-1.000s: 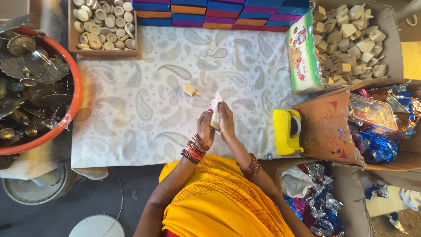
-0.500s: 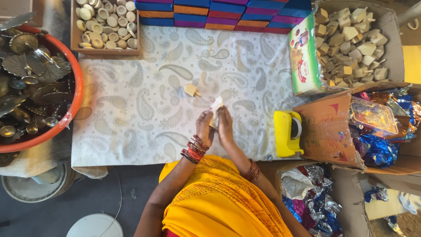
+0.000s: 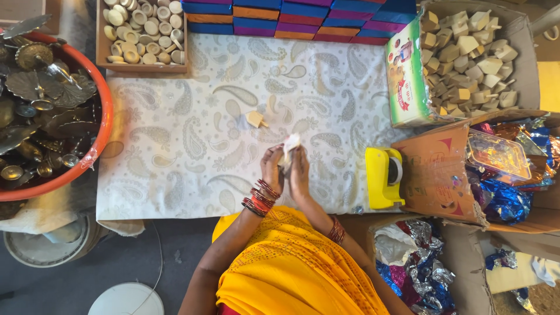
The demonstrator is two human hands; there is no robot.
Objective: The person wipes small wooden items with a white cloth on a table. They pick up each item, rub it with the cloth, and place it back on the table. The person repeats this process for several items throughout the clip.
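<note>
Both of my hands meet over the white paisley cloth (image 3: 175, 146) near its front edge. My left hand (image 3: 272, 171) and my right hand (image 3: 300, 172) press together around a small white wrapped piece (image 3: 290, 144) that sticks out above the fingers. Red bangles circle both wrists. A small wooden block with a peg (image 3: 255, 119) lies alone on the cloth just beyond my hands.
A yellow tape dispenser (image 3: 382, 177) sits right of my hands. A carton of wooden blocks (image 3: 466, 52) stands at far right, a tray of round wooden pieces (image 3: 143, 32) at far left, an orange tub of metal parts (image 3: 46, 111) left, shiny foil wrappers (image 3: 496, 192) in boxes right.
My hands have stayed in place, working the white piece between the fingers; its top has shifted slightly. The wooden block has not moved.
</note>
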